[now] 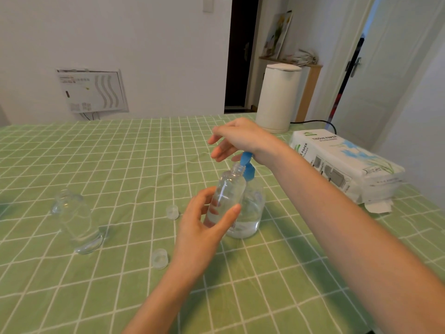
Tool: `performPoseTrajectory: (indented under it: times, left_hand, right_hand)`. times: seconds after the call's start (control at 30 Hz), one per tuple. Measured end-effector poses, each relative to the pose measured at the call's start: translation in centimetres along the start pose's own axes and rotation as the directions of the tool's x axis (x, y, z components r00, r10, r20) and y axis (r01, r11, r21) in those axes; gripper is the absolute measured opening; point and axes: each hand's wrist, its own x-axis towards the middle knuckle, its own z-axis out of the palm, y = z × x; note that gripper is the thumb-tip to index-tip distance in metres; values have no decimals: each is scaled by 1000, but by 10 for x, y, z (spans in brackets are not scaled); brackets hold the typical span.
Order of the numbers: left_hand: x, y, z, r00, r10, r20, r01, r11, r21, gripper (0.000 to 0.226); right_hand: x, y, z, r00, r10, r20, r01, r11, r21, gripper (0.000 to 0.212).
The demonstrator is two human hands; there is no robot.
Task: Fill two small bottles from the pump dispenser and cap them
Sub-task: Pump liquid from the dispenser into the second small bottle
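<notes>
Green checked tablecloth (120,153) covers the table. The left hand (202,227) grips the small bottle (227,191), tilted, with its open mouth under the blue nozzle (244,160); fingers cover its contents. Just behind the grip the pump dispenser (252,208) is half hidden, with clear liquid low in it. The right hand (240,138) rests on the pump, fingers straight. Far left of the grip, the second bottle (77,218) is blurred. A near cap (172,211) and a lower cap (160,258) lie between.
</notes>
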Motion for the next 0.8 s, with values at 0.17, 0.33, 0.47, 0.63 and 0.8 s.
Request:
performPoseTrajectory:
  times: [0.17,0.33,0.47,0.63,0.8]
  left_hand:
    - [-3,3,-4,1000,-4,2,4,999,-32,35]
    - [-7,18,-11,1000,16,-20,-16,1000,-18,37]
    - [-16,32,-18,1000,5,-5,-6,1000,-11,41]
    - [-41,37,-33,999,-23,-26,23,999,-26,42]
    - [-71,36,-59,992,-78,-98,72,996,-60,44]
  right_hand:
    - [-7,3,-1,1000,0,2,0,1000,5,25]
    - [-18,5,-7,1000,-27,14,27,1000,-12,32]
    - [-27,7,-13,997,-77,13,77,997,16,34]
    - [-43,8,-15,979,-201,-27,202,979,14,28]
    - [-69,3,-2,907,-412,-81,403,909,-107,20]
